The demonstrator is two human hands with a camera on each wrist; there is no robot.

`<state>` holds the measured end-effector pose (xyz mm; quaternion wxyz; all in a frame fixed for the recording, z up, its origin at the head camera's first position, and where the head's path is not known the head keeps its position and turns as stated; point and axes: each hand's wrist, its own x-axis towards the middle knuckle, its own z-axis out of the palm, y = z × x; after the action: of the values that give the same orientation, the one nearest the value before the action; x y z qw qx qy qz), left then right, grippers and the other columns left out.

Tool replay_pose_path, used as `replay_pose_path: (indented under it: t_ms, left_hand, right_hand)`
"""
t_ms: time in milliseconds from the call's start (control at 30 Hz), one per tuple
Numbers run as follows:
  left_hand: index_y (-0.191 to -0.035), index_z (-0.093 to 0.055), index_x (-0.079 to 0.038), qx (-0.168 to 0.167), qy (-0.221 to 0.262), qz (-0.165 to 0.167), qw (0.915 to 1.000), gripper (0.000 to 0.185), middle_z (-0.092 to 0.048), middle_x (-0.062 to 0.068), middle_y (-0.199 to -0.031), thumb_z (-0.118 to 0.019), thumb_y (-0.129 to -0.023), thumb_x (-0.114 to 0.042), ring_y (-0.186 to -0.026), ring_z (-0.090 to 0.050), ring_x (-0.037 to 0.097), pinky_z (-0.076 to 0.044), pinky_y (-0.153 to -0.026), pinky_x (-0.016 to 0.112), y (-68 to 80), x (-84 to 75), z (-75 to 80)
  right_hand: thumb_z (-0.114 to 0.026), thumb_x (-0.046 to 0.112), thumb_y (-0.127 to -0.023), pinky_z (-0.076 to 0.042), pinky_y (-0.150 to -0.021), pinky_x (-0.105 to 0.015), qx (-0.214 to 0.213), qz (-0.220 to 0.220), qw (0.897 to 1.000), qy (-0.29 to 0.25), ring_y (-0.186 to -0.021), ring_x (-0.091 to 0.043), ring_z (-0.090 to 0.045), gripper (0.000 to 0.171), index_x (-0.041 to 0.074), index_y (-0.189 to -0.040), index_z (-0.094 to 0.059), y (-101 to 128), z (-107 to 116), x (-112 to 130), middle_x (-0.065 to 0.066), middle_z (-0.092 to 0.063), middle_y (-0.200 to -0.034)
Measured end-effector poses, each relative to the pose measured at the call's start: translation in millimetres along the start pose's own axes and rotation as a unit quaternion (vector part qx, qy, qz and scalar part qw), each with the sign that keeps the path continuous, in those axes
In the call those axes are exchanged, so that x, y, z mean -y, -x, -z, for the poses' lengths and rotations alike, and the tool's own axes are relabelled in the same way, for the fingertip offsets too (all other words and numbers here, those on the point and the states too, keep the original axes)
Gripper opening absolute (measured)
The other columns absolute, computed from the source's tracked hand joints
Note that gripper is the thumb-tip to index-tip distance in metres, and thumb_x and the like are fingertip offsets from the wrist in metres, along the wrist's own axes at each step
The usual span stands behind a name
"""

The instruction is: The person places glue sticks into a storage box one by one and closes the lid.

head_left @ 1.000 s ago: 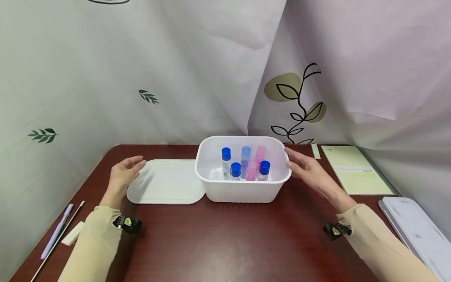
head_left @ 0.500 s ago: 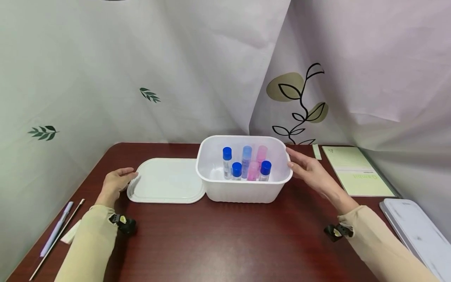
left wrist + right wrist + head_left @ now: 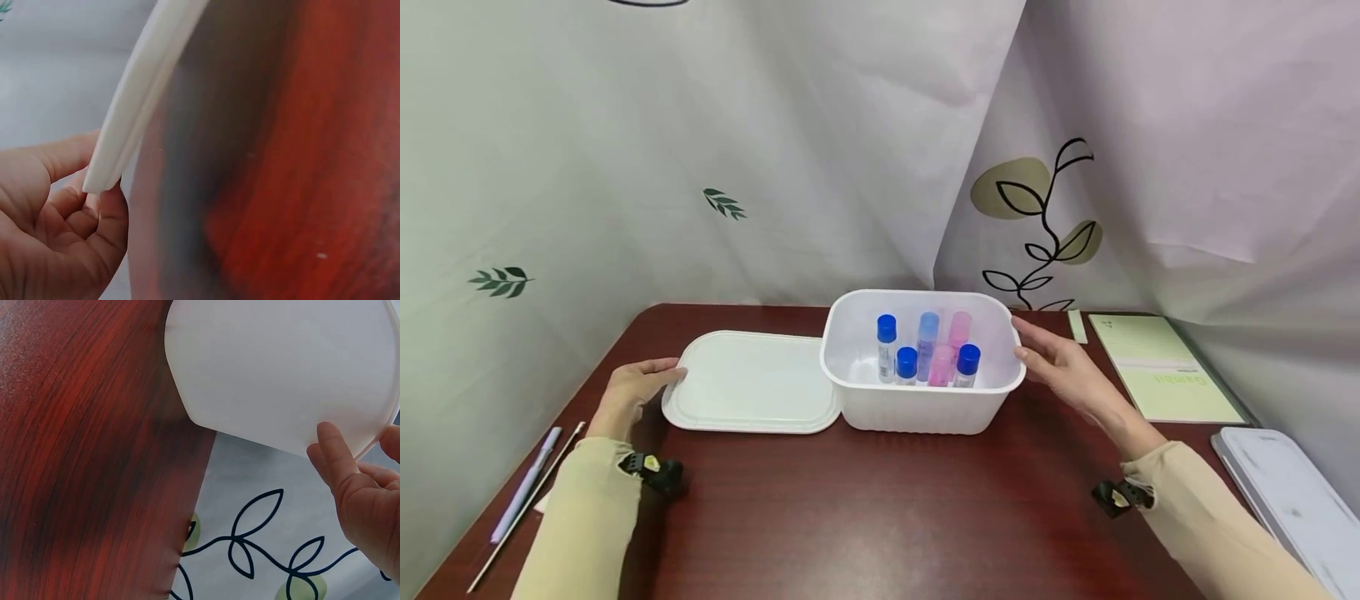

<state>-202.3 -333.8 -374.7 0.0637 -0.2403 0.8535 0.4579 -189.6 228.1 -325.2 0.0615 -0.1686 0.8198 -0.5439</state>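
Note:
My left hand (image 3: 632, 392) pinches the left edge of a flat white lid (image 3: 756, 379) between thumb and fingers. In the left wrist view the lid (image 3: 134, 94) is seen edge-on, tilted, its gripped end off the table. My right hand (image 3: 1070, 372) rests its fingers, fairly straight, against the right wall of a white plastic box (image 3: 917, 408). The right wrist view shows these fingers (image 3: 337, 453) on the outer wall near the rim. Standing in the box are clear tubes with blue caps (image 3: 887, 327), a light blue tube (image 3: 927, 337) and pink tubes (image 3: 959, 329); their lower parts are partly hidden.
On the left of the dark red table (image 3: 850, 517) lie a purple pen-like stick (image 3: 526, 486) and a thin rod (image 3: 523, 510). A pale green notebook (image 3: 1165, 367) and a whitish flat case (image 3: 1292, 487) lie on the right. A curtain (image 3: 805, 150) hangs behind.
My left hand has moved left and down onto the lid's left edge and now pinches it. The lid's left side has shifted and lifted slightly. My right hand stays at the box.

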Motion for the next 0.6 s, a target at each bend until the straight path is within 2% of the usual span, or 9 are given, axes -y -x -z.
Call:
replay_pose_path:
  t_ms: [67, 167, 233, 267, 333, 433, 500, 567, 600]
  left_hand:
    - [-0.136, -0.049, -0.006, 0.005, 0.021, -0.003, 0.9998, 0.063, -0.037, 0.020, -0.145, -0.061, -0.087, -0.044, -0.115, -0.045, 0.027, -0.046, -0.088, 0.043, -0.3, -1.4, 3.2]
    - [-0.119, -0.063, -0.025, 0.006, 0.053, -0.015, 0.9985, 0.040, -0.046, 0.010, -0.134, -0.063, -0.085, -0.047, -0.100, -0.047, 0.013, -0.044, -0.079, 0.031, -0.1, -5.6, 9.2]
    - [-0.106, -0.066, -0.036, 0.004, 0.075, -0.025, 0.9968, 0.025, -0.047, 0.005, -0.129, -0.065, -0.084, -0.049, -0.097, -0.045, 0.011, -0.043, -0.083, 0.034, 1.6, -10.3, 14.2]
    - [-0.103, -0.065, -0.040, 0.003, 0.083, -0.026, 0.9962, 0.022, -0.046, 0.005, -0.131, -0.065, -0.083, -0.051, -0.101, -0.044, 0.013, -0.042, -0.088, 0.039, 2.7, -13.0, 17.2]
    - [-0.104, -0.064, -0.042, -0.006, 0.095, -0.029, 0.9951, 0.024, -0.043, 0.006, -0.137, -0.064, -0.083, -0.053, -0.112, -0.041, 0.019, -0.038, -0.097, 0.051, 2.9, -17.9, 23.5]
    - [-0.109, -0.067, -0.037, -0.026, 0.141, -0.042, 0.9888, 0.030, -0.053, -0.004, -0.131, -0.068, -0.082, -0.049, -0.107, -0.048, 0.015, -0.045, -0.092, 0.045, -8.6, -17.0, 37.4]
    - [-0.104, -0.070, -0.035, -0.035, 0.190, -0.057, 0.9795, 0.024, -0.063, -0.011, -0.112, -0.071, -0.081, -0.042, -0.087, -0.055, 0.008, -0.052, -0.073, 0.031, -21.9, -13.2, 49.3]
    - [-0.098, -0.074, -0.031, -0.031, 0.273, -0.075, 0.9585, 0.018, -0.066, -0.018, -0.090, -0.075, -0.080, -0.031, -0.068, -0.056, 0.003, -0.049, -0.052, 0.024, -36.4, -7.9, 62.8]
    - [-0.097, -0.075, -0.027, -0.033, 0.315, -0.086, 0.9447, 0.017, -0.067, -0.016, -0.084, -0.076, -0.080, -0.025, -0.064, -0.058, 0.004, -0.049, -0.049, 0.023, -42.1, -5.7, 69.2]
  right_hand:
    - [-0.048, 0.016, -0.099, -0.052, -0.086, -0.027, -0.001, 0.002, 1.000, -0.002, -0.121, -0.043, -0.046, 0.056, -0.002, -0.147, -0.024, 0, 0, -1, -0.027, -0.034, -0.145]
    - [-0.049, 0.017, -0.099, -0.052, -0.086, -0.026, -0.003, 0.001, 1.000, -0.001, -0.120, -0.042, -0.047, 0.056, -0.002, -0.146, -0.025, 0, 0, -2, -0.027, -0.034, -0.145]
    - [-0.049, 0.016, -0.099, -0.052, -0.086, -0.027, -0.004, 0.001, 1.000, -0.002, -0.120, -0.042, -0.048, 0.056, -0.001, -0.146, -0.026, -1, -1, -3, -0.027, -0.035, -0.145]
    - [-0.050, 0.016, -0.099, -0.052, -0.086, -0.027, -0.004, 0.000, 1.000, -0.003, -0.120, -0.042, -0.048, 0.056, -0.001, -0.146, -0.026, -2, -1, -4, -0.027, -0.035, -0.145]
    - [-0.049, 0.016, -0.099, -0.052, -0.086, -0.027, -0.004, 0.000, 1.000, -0.008, -0.120, -0.042, -0.048, 0.056, -0.001, -0.146, -0.026, -3, -1, -5, -0.027, -0.036, -0.144]
    - [-0.049, 0.017, -0.099, -0.052, -0.086, -0.026, -0.011, -0.002, 1.000, -0.019, -0.119, -0.038, -0.050, 0.056, -0.001, -0.146, -0.027, -2, 0, -6, -0.026, -0.035, -0.145]
    - [-0.049, 0.019, -0.099, -0.053, -0.085, -0.024, -0.030, 0.000, 0.999, -0.032, -0.118, -0.026, -0.055, 0.056, -0.003, -0.145, -0.027, 0, 0, -6, -0.028, -0.034, -0.145]
    - [-0.049, 0.019, -0.099, -0.053, -0.083, -0.022, -0.064, 0.011, 0.996, -0.054, -0.112, -0.013, -0.059, 0.055, -0.007, -0.143, -0.029, 3, 0, -4, -0.029, -0.035, -0.143]
    - [-0.050, 0.019, -0.098, -0.053, -0.082, -0.021, -0.086, 0.020, 0.994, -0.064, -0.108, -0.007, -0.060, 0.055, -0.009, -0.142, -0.031, 4, -1, -2, -0.029, -0.039, -0.141]
